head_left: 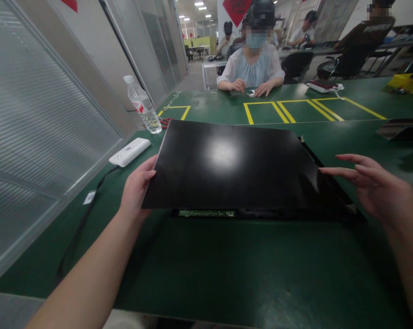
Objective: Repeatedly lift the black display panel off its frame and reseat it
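A glossy black screen panel lies tilted over a black frame, its left side raised. My left hand grips the panel's left edge, thumb on top and the other fingers hidden underneath. At the panel's right edge is my right hand, fingers stretched out and apart, one fingertip touching or very close to the edge. Below the panel's near edge a strip of green circuit board shows.
A water bottle and a white power bank with a black cable stand on the left of the green table. Across the table sits a masked person. Yellow tape marks the far tabletop.
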### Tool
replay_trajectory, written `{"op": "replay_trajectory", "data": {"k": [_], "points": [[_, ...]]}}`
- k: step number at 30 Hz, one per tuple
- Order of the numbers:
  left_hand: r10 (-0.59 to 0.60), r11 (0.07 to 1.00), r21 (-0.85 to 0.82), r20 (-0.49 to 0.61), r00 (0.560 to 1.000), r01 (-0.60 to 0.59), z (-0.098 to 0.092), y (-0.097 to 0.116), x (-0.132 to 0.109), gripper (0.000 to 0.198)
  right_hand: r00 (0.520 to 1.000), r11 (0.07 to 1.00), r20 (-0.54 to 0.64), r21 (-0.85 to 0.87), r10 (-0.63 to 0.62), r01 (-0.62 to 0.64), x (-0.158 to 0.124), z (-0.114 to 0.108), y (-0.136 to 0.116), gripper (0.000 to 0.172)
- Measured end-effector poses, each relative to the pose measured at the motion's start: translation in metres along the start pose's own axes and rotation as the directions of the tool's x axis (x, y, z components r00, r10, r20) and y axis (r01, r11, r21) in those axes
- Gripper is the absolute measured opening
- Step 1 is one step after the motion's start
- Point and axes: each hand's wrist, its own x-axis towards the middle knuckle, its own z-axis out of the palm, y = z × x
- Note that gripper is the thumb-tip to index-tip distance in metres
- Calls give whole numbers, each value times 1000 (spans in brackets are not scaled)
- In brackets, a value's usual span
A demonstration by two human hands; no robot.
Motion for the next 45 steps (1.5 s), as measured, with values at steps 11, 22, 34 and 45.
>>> {"op": "replay_trajectory", "data": {"k": [11,22,34,45], "points": [[-136,984,128,101,986,122,14,-7,-5,54,997,998,-42,-33,-60,58,20,-7,21,30],[-215,977,30,94,972,213,7,-11,-3,51,993,991,-34,-87,-109,106,20,-7,25,32],[-237,969,-42,116,965,243,14,-18,-8,52,980,967,-68,-187,-186,171,23,-12,27,27],[-330,943,-13,109,938,334,12,-25,-7,55,978,899,-102,-420,-183,125,23,-11,28,35]]}}
